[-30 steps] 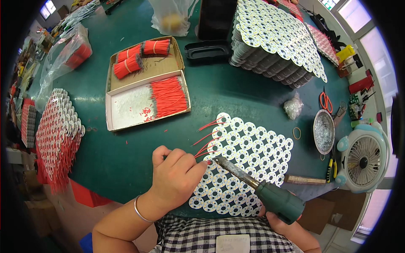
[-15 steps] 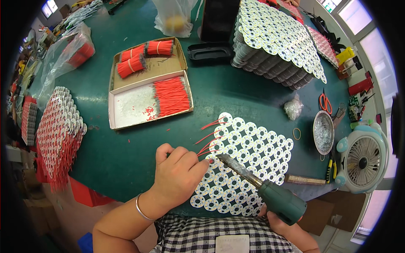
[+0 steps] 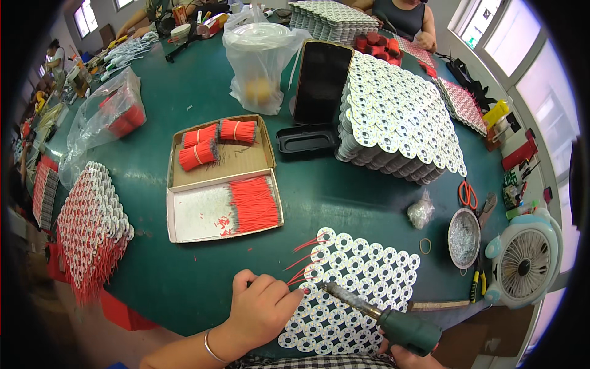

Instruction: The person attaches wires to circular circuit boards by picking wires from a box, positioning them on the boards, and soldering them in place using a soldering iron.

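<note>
A panel of round white circuit boards (image 3: 358, 261) lies on the table before me. Short red wires (image 3: 301, 275) stick out leftward from several boards along its left edge. My left hand (image 3: 264, 307) is closed in a pinch at that edge, on what looks like a red wire, mostly hidden by the fingers. My right hand (image 3: 409, 357), at the lower edge, grips the green handle of a soldering iron (image 3: 409, 331). The iron's dark tip is at the boards, just right of my left fingertips.
A shallow box (image 3: 178, 237) holds loose red wires and banded bundles. Beyond stand a tall stack of board panels (image 3: 399, 111), a phone (image 3: 321, 83) and a bagged cup (image 3: 255, 67). Wired panels (image 3: 95, 227) lie left; a metal bowl (image 3: 464, 237), scissors (image 3: 468, 194) and fan (image 3: 523, 264) sit right.
The view has tilted up, so the table sits lower in the picture and people across it show. Both hands and the soldering iron stay at nearly the same spot on the panel.
</note>
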`<move>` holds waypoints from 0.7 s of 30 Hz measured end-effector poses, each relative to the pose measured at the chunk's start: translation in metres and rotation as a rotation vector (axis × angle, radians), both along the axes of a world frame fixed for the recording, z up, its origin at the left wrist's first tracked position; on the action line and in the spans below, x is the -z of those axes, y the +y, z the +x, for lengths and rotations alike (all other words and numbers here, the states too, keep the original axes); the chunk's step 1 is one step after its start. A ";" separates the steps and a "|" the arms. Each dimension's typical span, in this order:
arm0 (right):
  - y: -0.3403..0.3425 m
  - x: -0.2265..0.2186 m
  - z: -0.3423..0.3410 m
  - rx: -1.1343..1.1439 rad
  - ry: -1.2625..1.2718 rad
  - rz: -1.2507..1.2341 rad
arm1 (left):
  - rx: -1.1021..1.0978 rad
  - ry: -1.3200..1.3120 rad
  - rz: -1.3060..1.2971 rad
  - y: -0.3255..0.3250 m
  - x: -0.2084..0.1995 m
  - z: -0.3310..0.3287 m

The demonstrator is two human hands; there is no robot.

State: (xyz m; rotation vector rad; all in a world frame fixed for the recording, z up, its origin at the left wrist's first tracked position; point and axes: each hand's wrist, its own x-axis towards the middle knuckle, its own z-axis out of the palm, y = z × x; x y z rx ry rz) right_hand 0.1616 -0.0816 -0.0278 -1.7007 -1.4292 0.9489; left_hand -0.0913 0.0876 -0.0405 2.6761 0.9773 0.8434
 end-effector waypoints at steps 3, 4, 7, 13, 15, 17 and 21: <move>0.005 0.000 0.000 -0.006 -0.016 0.014 | 0.001 -0.021 -0.004 0.000 0.000 0.000; 0.006 0.001 0.000 -0.008 -0.021 0.017 | 0.003 -0.029 -0.008 0.000 0.000 0.000; 0.006 0.000 0.001 -0.011 -0.031 0.022 | 0.005 -0.036 -0.008 0.000 -0.002 -0.001; 0.004 0.004 0.002 -0.010 -0.030 0.019 | 0.004 -0.044 -0.005 0.002 -0.002 0.002; 0.003 0.006 0.002 -0.011 -0.032 0.016 | 0.001 -0.045 -0.007 0.002 -0.001 0.001; 0.000 0.006 0.001 -0.010 -0.031 0.013 | -0.002 -0.030 0.001 0.002 -0.002 0.000; -0.008 0.005 -0.002 -0.007 -0.023 0.013 | -0.020 -0.048 0.027 -0.001 -0.005 0.000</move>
